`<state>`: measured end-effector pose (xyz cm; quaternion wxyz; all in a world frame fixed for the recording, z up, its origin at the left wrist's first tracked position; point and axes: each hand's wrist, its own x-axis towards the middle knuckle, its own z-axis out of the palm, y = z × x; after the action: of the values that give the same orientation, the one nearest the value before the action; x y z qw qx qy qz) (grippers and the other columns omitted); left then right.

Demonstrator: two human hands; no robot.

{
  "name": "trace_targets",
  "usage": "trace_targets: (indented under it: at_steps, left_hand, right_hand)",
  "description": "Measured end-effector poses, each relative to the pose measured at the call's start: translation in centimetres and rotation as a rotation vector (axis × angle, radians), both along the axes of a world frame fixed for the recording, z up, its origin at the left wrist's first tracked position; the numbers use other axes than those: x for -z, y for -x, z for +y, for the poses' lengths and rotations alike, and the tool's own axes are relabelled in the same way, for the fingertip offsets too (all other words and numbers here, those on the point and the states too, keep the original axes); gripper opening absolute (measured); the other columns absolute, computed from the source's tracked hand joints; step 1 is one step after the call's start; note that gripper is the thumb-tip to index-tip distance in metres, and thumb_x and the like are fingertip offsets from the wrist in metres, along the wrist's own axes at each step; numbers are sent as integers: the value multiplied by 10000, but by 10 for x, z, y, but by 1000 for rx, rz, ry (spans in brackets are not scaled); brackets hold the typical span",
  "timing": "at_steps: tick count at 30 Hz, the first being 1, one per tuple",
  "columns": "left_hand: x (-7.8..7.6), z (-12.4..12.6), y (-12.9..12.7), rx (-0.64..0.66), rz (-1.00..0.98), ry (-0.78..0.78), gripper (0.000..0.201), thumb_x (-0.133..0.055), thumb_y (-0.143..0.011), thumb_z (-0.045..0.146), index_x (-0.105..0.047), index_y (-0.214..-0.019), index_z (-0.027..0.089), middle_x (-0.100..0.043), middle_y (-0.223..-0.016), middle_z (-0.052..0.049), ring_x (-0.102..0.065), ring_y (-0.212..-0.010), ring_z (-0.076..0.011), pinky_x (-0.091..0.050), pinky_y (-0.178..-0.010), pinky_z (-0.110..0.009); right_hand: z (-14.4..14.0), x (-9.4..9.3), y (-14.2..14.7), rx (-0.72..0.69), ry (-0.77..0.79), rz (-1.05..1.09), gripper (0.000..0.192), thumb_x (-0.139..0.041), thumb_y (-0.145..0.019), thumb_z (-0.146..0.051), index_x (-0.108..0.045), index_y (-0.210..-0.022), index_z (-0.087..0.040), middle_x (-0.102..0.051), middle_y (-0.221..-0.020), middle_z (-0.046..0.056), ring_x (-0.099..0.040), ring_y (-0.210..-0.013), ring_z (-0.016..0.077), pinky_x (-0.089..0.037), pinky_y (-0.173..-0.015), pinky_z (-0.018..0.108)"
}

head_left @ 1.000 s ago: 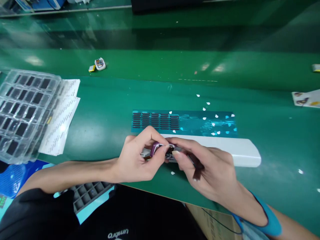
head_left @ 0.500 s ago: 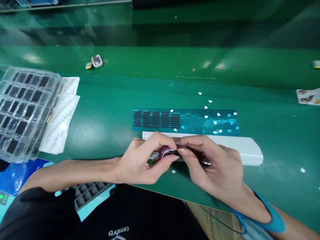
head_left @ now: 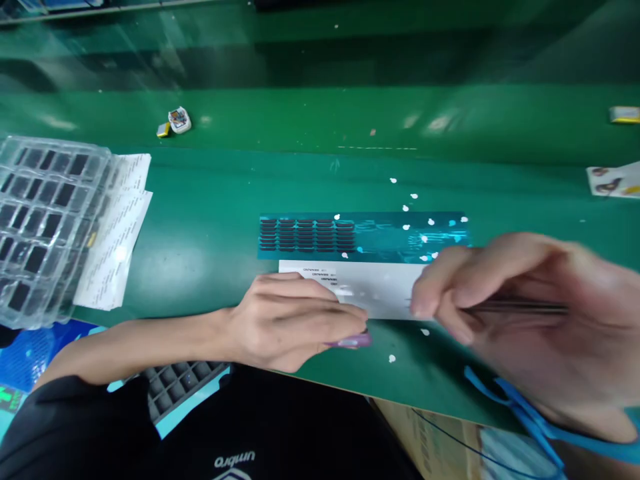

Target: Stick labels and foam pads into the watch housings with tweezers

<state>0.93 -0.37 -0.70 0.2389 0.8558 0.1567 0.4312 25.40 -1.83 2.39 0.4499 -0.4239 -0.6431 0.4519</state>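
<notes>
My left hand (head_left: pixel 290 323) is closed on a small, shiny purple casing (head_left: pixel 356 341), whose rounded edge shows below the fingertips; the rest of it is hidden. Farther right, my right hand (head_left: pixel 535 327) is raised and smeared by motion, with its fingers closed around thin dark tweezers (head_left: pixel 525 306). Behind both hands lies a white backing sheet (head_left: pixel 385 293) with rows of small dark print. Beyond that sheet is a blue film strip (head_left: pixel 385 235) carrying rows of narrow dark strips at its left end.
Clear compartment trays (head_left: pixel 50 220) are stacked at left over white printed sheets (head_left: pixel 113 253). A small white device (head_left: pixel 179 120) sits at the back beside a yellow-edged battery (head_left: pixel 163 130). Another battery (head_left: pixel 625 115) and a picture card (head_left: pixel 613 180) lie far right. White dots are scattered about.
My hands have come apart. The right one has moved right and up, towards the camera, with the tweezers. My left hand has turned palm down with the purple casing, uncovering print on the white sheet.
</notes>
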Motion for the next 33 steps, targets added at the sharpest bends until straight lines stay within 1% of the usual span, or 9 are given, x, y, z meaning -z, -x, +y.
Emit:
trace_targets:
  at_steps: [4, 7, 9, 11, 13, 15, 18, 22, 33]
  left_hand:
    - [10, -1, -4, -79, 45, -260, 119, -678, -1012, 171, -724, -913, 123, -842, -901, -38, -779, -782, -137, -611, -667, -260]
    - [11, 0, -4, -116, 155, -330, 135, -659, -1011, 145, -714, -890, 123, -833, -892, -41, -762, -825, -152, -596, -755, -300]
    - [11, 0, -2, -129, 249, -329, 111, -643, -1007, 113, -708, -917, 119, -828, -911, -43, -757, -895, -168, -580, -834, -329]
    - [11, 0, 0, -131, 322, -307, 115, -606, -1014, 87, -701, -956, 118, -822, -918, -42, -749, -953, -180, -566, -904, -348]
    - [12, 0, 2, -119, 371, -281, 131, -577, -1016, 68, -693, -983, 119, -816, -910, -43, -741, -988, -191, -558, -953, -358]
    - [13, 0, 3, -106, 388, -260, 128, -574, -1008, 59, -687, -1000, 119, -812, -912, -48, -736, -1001, -197, -559, -965, -357]
    - [13, 0, 3, -98, 392, -235, 123, -569, -1005, 61, -681, -1005, 114, -809, -927, -68, -739, -972, -191, -571, -950, -339]
    - [11, 1, 2, -112, 386, -227, 122, -565, -1029, 110, -679, -984, 114, -805, -905, -74, -743, -888, -180, -588, -908, -323]
    - [10, 0, 3, -116, 423, -145, 130, -578, -972, 77, -682, -964, 155, -803, -877, -25, -763, -925, -179, -601, -970, -316]
  right_hand:
    - [18, -4, -12, 74, 49, 98, 538, -491, -1040, -686, -817, -820, -319, -695, -760, 74, -652, -798, 262, -520, -702, 447]
    - [25, -4, -7, 152, 219, 47, 639, -512, -975, -796, -813, -739, -284, -677, -670, 75, -619, -650, 225, -469, -605, 408]
    - [27, -2, -1, 112, 351, 17, 732, -492, -935, -873, -805, -725, -246, -665, -605, 69, -617, -567, 206, -484, -543, 379]
    - [26, -1, 4, 61, 424, -27, 681, -599, -896, -857, -824, -802, -221, -708, -649, 66, -657, -585, 206, -547, -551, 360]
    - [26, 2, 5, 60, 405, -78, 494, -808, -821, -718, -837, -865, -227, -738, -700, 50, -671, -605, 188, -570, -559, 319]
    - [27, 7, 4, 47, 381, -130, 397, -905, -754, -619, -825, -784, -231, -751, -732, 47, -667, -590, 167, -560, -535, 283]
    - [29, 17, 0, -41, 422, -168, 481, -848, -796, -669, -771, -665, -213, -755, -733, 65, -681, -569, 167, -568, -510, 271]
    - [29, 29, -1, -134, 515, -177, 447, -811, -845, -664, -785, -809, -219, -760, -706, 53, -725, -601, 193, -607, -543, 277]
    - [29, 31, 6, -109, 607, -137, 499, -801, -826, -703, -782, -816, -205, -778, -744, 80, -762, -667, 218, -659, -620, 306]
